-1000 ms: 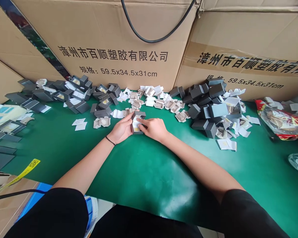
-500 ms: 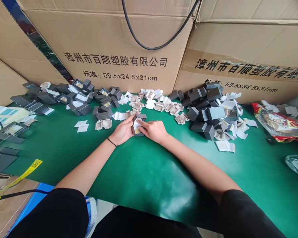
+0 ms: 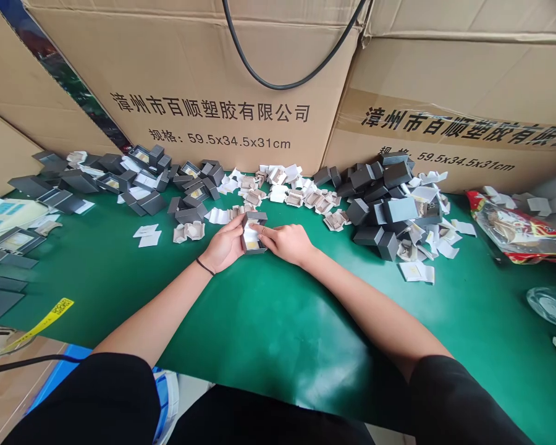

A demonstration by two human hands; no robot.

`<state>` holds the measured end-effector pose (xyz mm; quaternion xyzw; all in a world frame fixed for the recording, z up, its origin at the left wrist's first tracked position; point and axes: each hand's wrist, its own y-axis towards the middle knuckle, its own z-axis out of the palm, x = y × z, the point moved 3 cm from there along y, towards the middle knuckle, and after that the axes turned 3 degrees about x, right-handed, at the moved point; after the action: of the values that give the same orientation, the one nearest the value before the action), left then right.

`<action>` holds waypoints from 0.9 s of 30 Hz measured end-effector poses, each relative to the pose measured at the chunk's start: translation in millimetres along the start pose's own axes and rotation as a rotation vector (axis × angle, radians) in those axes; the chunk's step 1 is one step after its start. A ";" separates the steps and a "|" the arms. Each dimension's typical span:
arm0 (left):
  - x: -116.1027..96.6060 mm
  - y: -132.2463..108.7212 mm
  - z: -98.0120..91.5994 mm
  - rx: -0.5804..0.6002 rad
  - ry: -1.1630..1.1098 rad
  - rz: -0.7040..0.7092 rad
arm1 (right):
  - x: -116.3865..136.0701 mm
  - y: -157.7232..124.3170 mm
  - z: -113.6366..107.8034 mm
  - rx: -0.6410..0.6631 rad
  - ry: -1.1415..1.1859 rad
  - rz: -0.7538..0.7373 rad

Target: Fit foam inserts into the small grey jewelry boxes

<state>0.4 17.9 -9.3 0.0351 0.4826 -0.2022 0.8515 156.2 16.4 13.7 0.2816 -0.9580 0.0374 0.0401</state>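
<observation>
Head view: open grey box (image 3: 254, 235), pale insert inside, between both hands.

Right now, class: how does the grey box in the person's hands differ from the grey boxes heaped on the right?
The held box lies open, pale insert showing; most of the heaped boxes look closed. It sits alone between both hands; they lie jumbled among white papers. Both are small and dark grey.

- Both bare forearms are reaching forward, converging at the middle.
- The left hand (image 3: 223, 246) is curling inward, a dark band circling its wrist.
- The right hand (image 3: 285, 242) is lying knuckles-up, index finger extending toward the left.
</observation>
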 end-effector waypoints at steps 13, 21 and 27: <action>0.8 2.4 -2.8 -0.040 -0.012 -0.005 | 7.0 0.7 1.2 0.026 -0.074 0.003; -1.0 0.9 -0.4 -0.015 0.006 -0.013 | 7.5 -1.8 -1.3 0.005 -0.075 0.018; 0.9 2.0 -2.0 -0.027 -0.001 -0.016 | 9.5 -1.1 -2.2 0.016 -0.035 0.066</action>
<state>-0.1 20.0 -11.4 0.0194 0.4852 -0.2026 0.8504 148.9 10.6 16.9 0.2510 -0.9669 0.0415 0.0196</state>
